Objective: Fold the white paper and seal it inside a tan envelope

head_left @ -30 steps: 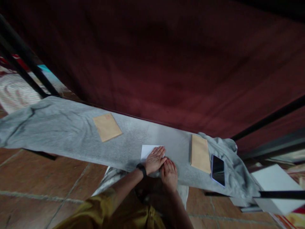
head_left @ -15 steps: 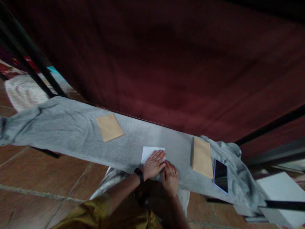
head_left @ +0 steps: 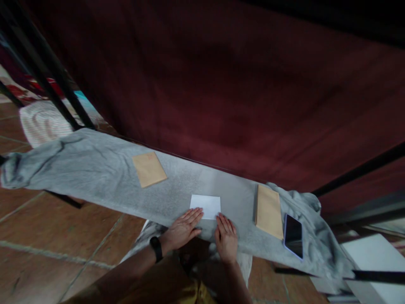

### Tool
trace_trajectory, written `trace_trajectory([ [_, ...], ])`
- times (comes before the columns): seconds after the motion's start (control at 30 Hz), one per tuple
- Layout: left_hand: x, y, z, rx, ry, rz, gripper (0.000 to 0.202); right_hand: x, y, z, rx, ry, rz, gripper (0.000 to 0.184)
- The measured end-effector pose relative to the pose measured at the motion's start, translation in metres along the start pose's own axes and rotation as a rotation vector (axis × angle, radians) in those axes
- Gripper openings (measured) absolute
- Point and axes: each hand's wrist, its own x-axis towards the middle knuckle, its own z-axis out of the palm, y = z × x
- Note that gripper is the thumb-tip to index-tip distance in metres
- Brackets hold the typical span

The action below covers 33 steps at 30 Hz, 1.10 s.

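A small folded white paper [head_left: 206, 206] lies on a grey cloth [head_left: 95, 173] spread over a long narrow surface. My left hand [head_left: 182, 230], with a black band on the wrist, rests flat and open on the cloth just below the paper's left corner. Flat on the cloth just below the paper's right corner lies my right hand [head_left: 226, 237], its fingers stretched out. Neither hand holds anything.
A tan envelope [head_left: 149, 169] lies to the left on the cloth, and a stack of tan envelopes [head_left: 268, 205] to the right beside a dark phone [head_left: 293, 235]. A dark red curtain [head_left: 221, 84] hangs behind. White sheets [head_left: 373, 261] lie at the far right above tiled floor [head_left: 47, 240].
My left hand has slid off the white paper toward me, leaving the whole sheet uncovered. My right hand has stayed near the paper's lower right.
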Motion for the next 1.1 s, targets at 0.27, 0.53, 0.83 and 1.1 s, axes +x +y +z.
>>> trace_trajectory([
  [0.27,0.018,0.016,0.013,0.009,0.042,-0.063,0.051,-0.001,0.0,0.001,-0.009,0.007,-0.001,0.046],
  [0.53,0.09,0.034,0.046,0.033,0.029,-0.088,0.055,-0.004,-0.002,0.006,-0.026,0.038,0.014,0.045],
  [0.83,0.084,-0.004,0.034,0.085,0.054,-0.245,0.054,-0.003,-0.002,0.005,-0.032,0.025,0.003,0.047],
  [1.1,0.082,-0.007,0.01,0.069,0.012,-0.317,0.049,-0.005,0.0,0.01,-0.058,0.024,0.014,0.047],
])
